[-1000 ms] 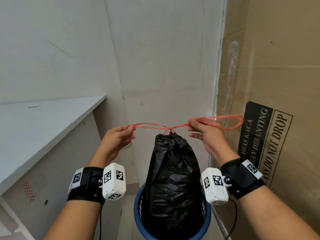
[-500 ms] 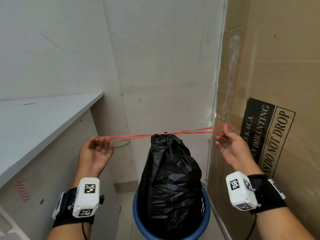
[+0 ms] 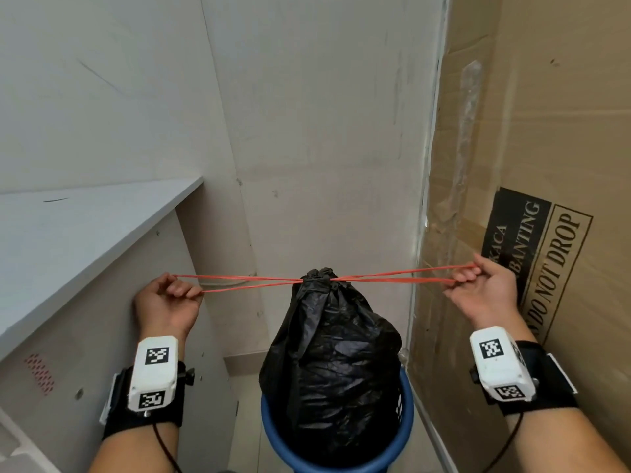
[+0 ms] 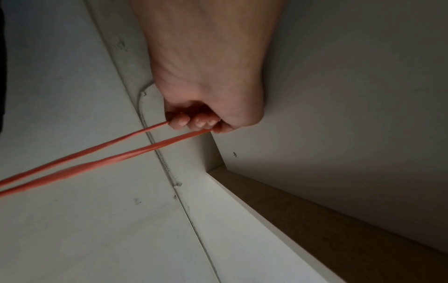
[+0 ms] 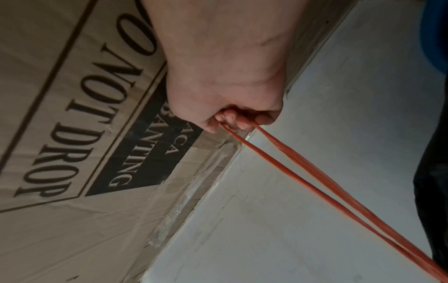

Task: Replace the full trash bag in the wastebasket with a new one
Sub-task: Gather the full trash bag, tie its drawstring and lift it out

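A full black trash bag (image 3: 329, 363) stands upright in a blue wastebasket (image 3: 406, 421) at the bottom centre, its neck gathered tight. Red drawstring loops (image 3: 252, 281) run out of the neck to both sides, stretched taut and level. My left hand (image 3: 170, 295) grips the left loop (image 4: 116, 153) with curled fingers, close to the desk's side panel. My right hand (image 3: 478, 285) grips the right loop (image 5: 303, 172) the same way, in front of the cardboard box. Both hands are at the height of the bag's neck.
A white desk (image 3: 68, 240) with a side panel stands on the left. A tall cardboard box (image 3: 546, 165) printed "DO NOT DROP" fills the right. A pale wall (image 3: 324, 131) lies behind the basket. The gap between desk and box is narrow.
My hands have moved apart, left toward the desk and right toward the box. The slack red loops have been pulled straight and the bag's neck has cinched tight.
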